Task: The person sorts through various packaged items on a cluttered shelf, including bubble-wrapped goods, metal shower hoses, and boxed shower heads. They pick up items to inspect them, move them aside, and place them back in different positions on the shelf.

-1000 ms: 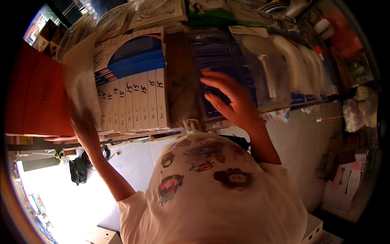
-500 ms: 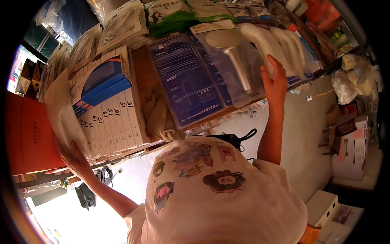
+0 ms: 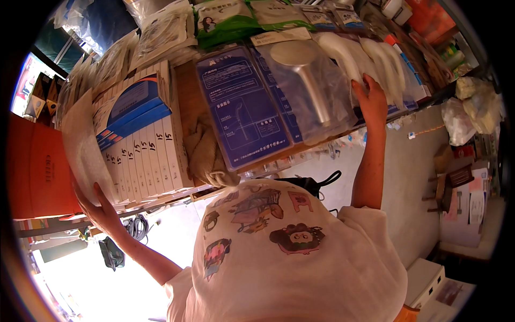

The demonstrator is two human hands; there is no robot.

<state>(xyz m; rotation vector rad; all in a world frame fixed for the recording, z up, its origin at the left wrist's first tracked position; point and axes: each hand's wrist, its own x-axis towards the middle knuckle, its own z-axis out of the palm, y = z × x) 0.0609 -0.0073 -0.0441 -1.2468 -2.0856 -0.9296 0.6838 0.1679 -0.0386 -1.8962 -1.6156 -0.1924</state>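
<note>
My left hand [image 3: 102,212] is at the lower end of a pale, translucent foam sheet [image 3: 86,147], its thumb in front and its other fingers partly hidden behind. This sheet leans beside a row of narrow white boxes [image 3: 145,161] with a blue box [image 3: 134,115] lying on top. On the right, my right hand [image 3: 373,104] reaches over the table's front edge with fingers apart, nearest to white shower heads [image 3: 343,53] in clear bags. Just left of it lies a silver shower head [image 3: 311,91] in a clear bag. Blue-backed card packs [image 3: 244,107] lie farther left.
A tan cloth [image 3: 206,155] is bunched between the white boxes and the blue packs. Behind stand green and white packets [image 3: 225,24] and bagged coiled hoses [image 3: 163,35]. An orange-red box [image 3: 40,166] is at far left. Clear bags [image 3: 464,115] hang at right.
My right hand has moved right, away from the bagged silver shower head and toward the white ones. My left hand stays at the foam sheet. The view has shifted slightly.
</note>
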